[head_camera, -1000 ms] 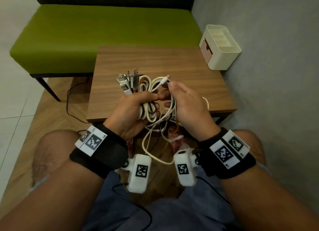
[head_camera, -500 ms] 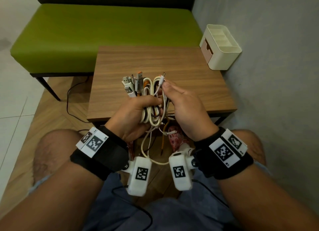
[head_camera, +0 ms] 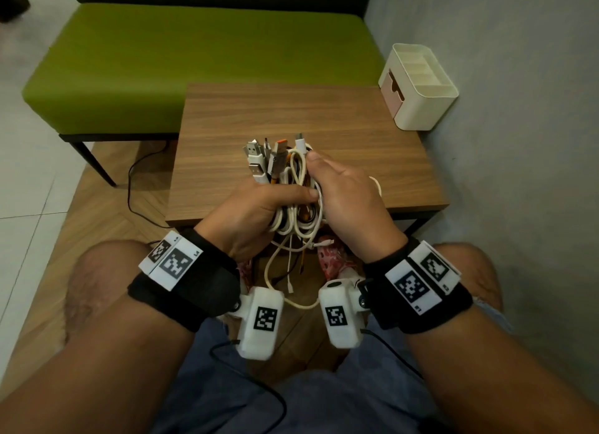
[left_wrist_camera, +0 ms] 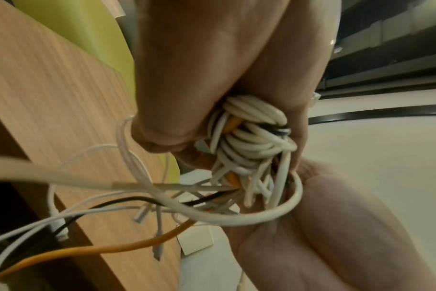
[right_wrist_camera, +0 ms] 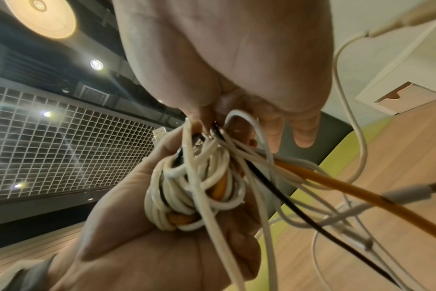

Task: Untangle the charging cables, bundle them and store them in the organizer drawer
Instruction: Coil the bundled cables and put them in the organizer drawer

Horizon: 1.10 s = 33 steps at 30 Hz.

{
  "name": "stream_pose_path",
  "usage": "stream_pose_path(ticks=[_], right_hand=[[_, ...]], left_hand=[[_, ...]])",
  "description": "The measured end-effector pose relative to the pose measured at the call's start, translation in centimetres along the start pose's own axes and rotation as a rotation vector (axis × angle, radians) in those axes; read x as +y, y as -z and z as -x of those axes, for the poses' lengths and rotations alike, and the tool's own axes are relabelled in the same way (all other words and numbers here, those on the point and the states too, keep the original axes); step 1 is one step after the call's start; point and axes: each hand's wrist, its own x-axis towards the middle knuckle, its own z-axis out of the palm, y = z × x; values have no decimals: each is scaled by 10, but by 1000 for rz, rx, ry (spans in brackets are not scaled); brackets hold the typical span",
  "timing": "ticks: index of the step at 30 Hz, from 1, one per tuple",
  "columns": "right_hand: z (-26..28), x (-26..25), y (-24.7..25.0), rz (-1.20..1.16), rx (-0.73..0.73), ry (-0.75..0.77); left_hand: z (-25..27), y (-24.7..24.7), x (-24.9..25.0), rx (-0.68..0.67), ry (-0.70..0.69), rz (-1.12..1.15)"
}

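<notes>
Above the table's (head_camera: 324, 116) near edge, cables (head_camera: 293, 187) looped into a bundle, left hand (head_camera: 246, 216) fingers clamped round the coils, right hand (head_camera: 350, 200) fingers curled on them, plugs (head_camera: 265, 156) upward, loose ends hanging, organizer (head_camera: 421, 109) at the far right corner.

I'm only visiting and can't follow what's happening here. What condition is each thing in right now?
Cable bundle: coiled, held above the table edge, loose ends dangling.
USB plugs: gathered, sticking up out of the bundle.
Left hand: grips the coils.
Right hand: curled round the bundle's right side.
Organizer: upright on the table's far right corner, top compartments open.
Organizer drawer: closed.
Table: bears only the organizer.
</notes>
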Motion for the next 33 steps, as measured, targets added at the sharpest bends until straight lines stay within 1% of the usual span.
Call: stream_pose_path(ticks=[4,8,12,14,15,16,17,18,20,22,24,27,30,31,32,33], right_hand=[[2,1,-1,9,-10,-4],[1,5,-4,15,-46,29],[-4,13,-13,-137,-95,-16],[-6,27,-8,-302,-191,-58],[-6,31,-5,-347,-208,-86],[-4,28,-4,-313,-215,-113],[-3,27,-2,-211,-228,-101],[-2,31,0,-83,-254,-59],[3,36,3,94,-291,17],[3,38,0,206,-289,67],[-1,40,-2,298,-289,96],[-7,48,3,423,-285,48],[-10,49,10,779,-243,16],[-10,50,12,851,-248,14],[-9,49,14,846,-263,14],[-7,46,17,788,-272,34]], left_hand=[[0,-1,-1,-68,-53,69],[0,-5,-7,-53,-82,171],[-5,-12,-10,-11,-69,239],[-8,-12,-9,26,-74,258],[-10,-10,-7,34,-74,260],[-11,-9,-6,43,-66,268],[-11,-6,-5,57,-57,277],[-12,-4,-5,79,-60,286],[-14,-1,-7,150,-80,294],[-14,1,-7,198,-102,305],[-12,1,-4,200,-118,300],[-10,1,2,199,-169,265],[-13,3,6,236,-282,193],[-14,4,7,250,-309,174],[-15,4,6,263,-332,158],[-16,4,6,271,-353,146]])
